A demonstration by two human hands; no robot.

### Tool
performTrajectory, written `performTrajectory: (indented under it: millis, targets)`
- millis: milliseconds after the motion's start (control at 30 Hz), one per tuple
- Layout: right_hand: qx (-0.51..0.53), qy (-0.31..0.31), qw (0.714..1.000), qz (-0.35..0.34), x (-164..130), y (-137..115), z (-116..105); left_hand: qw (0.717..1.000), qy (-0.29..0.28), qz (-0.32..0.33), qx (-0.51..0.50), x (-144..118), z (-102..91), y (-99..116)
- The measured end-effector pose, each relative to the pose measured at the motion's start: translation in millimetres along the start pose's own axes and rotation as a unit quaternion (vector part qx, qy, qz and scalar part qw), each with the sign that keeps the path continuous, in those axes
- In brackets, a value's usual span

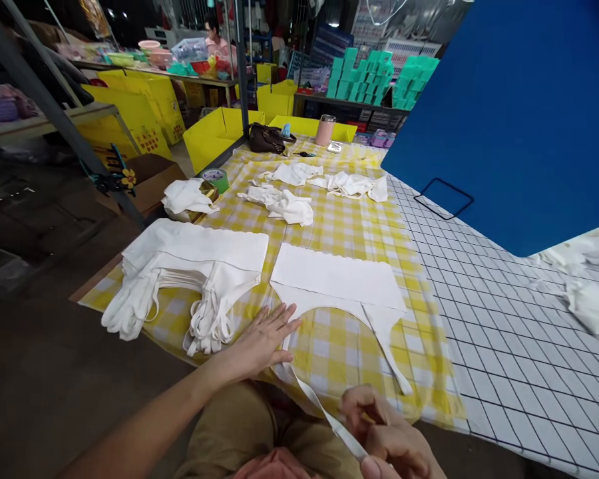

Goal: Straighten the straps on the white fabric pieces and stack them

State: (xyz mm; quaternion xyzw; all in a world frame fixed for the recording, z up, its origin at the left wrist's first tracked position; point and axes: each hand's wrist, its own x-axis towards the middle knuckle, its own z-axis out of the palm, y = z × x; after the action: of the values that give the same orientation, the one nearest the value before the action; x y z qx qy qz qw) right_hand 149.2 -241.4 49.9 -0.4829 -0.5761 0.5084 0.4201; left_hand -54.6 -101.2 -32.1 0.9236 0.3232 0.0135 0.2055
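A white cloth garment (337, 276) with two long straps lies flat on the yellow checked tablecloth (339, 219). My left hand (264, 339) rests flat, fingers spread, on the cloth at the base of the near strap. Down at the table's front edge, my right hand (389, 436) pinches the end of that strap (324, 412) and pulls it taut toward me. Left of the garment sits a neat stack of the same white garments (190, 266), straps hanging toward me.
Crumpled white garments (284, 203) lie farther back, with a green tape roll (215, 178), a brown bag (265, 138) and a pink tumbler (324, 130). A white grid sheet (499, 319) and a blue board (519, 113) fill the right. A person sits far back.
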Motion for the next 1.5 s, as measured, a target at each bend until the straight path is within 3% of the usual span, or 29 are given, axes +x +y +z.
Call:
performTrajectory:
  millis: [133, 300, 400, 500, 600, 700, 767, 967, 1133, 1200, 1267, 1333, 1400, 1467, 1500]
  targets:
    - [0.108, -0.062, 0.992, 0.028, 16.5, 2.2, 7.5, 1.000, 0.014, 0.001, -0.023, 1.4, -0.4, 1.6]
    - [0.174, 0.001, 0.980, 0.093, 35.8, 7.2, 13.5, 0.986, 0.082, -0.051, -0.133, -1.1, -15.2, 22.3]
    - [0.090, 0.043, 0.990, 0.102, 46.0, 8.5, 13.5, 0.933, 0.122, -0.076, -0.329, -7.5, -32.0, 37.3]
    - [0.014, 0.066, 0.992, 0.104, 56.2, 6.3, 15.7, 0.849, 0.075, -0.077, -0.518, -11.4, -43.2, 42.1]
    - [-0.005, 0.080, 0.992, 0.095, 67.3, 4.0, 18.4, 0.795, 0.031, -0.060, -0.603, -10.6, -42.2, 37.6]
    - [0.013, 0.111, 0.990, 0.091, 77.0, 7.3, 16.8, 0.767, -0.013, -0.049, -0.640, -8.8, -35.7, 32.5]
    - [0.030, 0.137, 0.985, 0.099, 82.0, 12.1, 13.1, 0.775, -0.046, -0.042, -0.629, -8.5, -32.9, 31.6]
    - [0.107, 0.228, 0.965, 0.070, 93.7, 17.9, -0.4, 0.867, -0.047, -0.078, -0.490, -8.6, -31.8, 34.4]
    - [0.089, 0.294, 0.951, 0.014, 97.8, 3.5, -12.4, 0.931, 0.082, -0.076, -0.348, -7.2, -26.3, 31.0]
    - [0.036, 0.312, 0.949, -0.007, 96.8, -2.3, -17.8, 0.936, 0.122, -0.080, -0.320, -5.5, -21.7, 28.3]
    - [-0.084, 0.309, 0.947, -0.033, 94.9, -5.8, -23.7, 0.934, 0.146, -0.085, -0.315, -2.1, -16.1, 25.6]
    - [-0.272, 0.296, 0.913, -0.069, 92.9, -6.7, -30.4, 0.925, 0.175, -0.089, -0.325, 2.7, -10.4, 23.2]
    - [-0.445, 0.290, 0.841, -0.107, 91.2, -6.1, -38.4, 0.915, 0.207, -0.093, -0.334, 8.1, -6.2, 21.3]
    - [-0.541, 0.273, 0.785, -0.129, 89.5, -6.0, -48.1, 0.909, 0.227, -0.089, -0.337, 13.1, -4.5, 19.8]
    - [-0.565, 0.252, 0.775, -0.129, 88.6, -7.0, -53.4, 0.908, 0.231, -0.085, -0.339, 15.2, -4.8, 19.2]
